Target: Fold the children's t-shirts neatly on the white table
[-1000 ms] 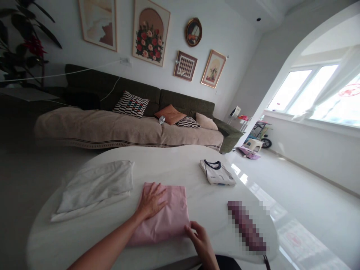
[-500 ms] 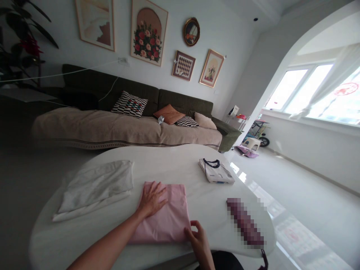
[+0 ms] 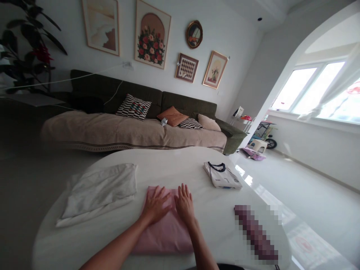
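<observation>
A folded pink cloth point(image 3: 165, 238) lies flat near the front of the white table. My left hand point(image 3: 156, 205) rests palm down on its upper left part, fingers spread. Beside it, my right hand point(image 3: 184, 204) lies flat along the cloth's upper right part with its fingers stretched forward. Neither hand grips the fabric. To the left is a loosely folded white cloth point(image 3: 101, 189). A neatly folded white shirt with a dark collar point(image 3: 223, 176) lies at the back right.
The white table point(image 3: 174, 161) has a rounded edge. On its right lies a long dark-pink item point(image 3: 255, 234), blurred by pixels. Behind the table stands a green sofa point(image 3: 146, 84) with a beige cover and several cushions.
My right hand has moved from the cloth's lower right edge up onto its top right part and now lies flat. My left hand stays on the cloth. The view has shifted slightly.
</observation>
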### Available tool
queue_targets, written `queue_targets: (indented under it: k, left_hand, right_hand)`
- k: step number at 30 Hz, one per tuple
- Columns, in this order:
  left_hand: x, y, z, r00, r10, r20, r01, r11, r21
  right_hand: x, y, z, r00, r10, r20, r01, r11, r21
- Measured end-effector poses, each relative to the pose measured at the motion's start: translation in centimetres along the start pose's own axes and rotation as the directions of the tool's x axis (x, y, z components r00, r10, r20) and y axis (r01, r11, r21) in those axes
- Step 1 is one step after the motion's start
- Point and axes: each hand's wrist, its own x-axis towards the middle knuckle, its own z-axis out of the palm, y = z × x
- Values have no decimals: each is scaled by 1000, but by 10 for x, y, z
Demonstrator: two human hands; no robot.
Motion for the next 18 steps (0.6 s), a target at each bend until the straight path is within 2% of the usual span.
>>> queue_targets:
  k: [2,6,12,15,18]
  left_hand:
    - [1,0,-1,1000,-2,21,2,1000,-6]
    - [0,2,-4,999,-17,44,17,1000,-12]
    - [4,2,-10,993,-41,112,43,999,-19]
    - [6,18,-9,988,-121,94,122,993,2]
    - [-5,56,8,996,-93,-10,93,996,-8]
  right_hand:
    - [7,9,10,997,52,53,-50,998,-44]
    - [4,30,23,993,106,56,-104,993,-51]
    - [3,33,27,989,125,82,-118,990,-78]
    - [2,33,27,988,128,86,-117,985,-123]
    - [1,35,28,989,118,88,-103,982,-160]
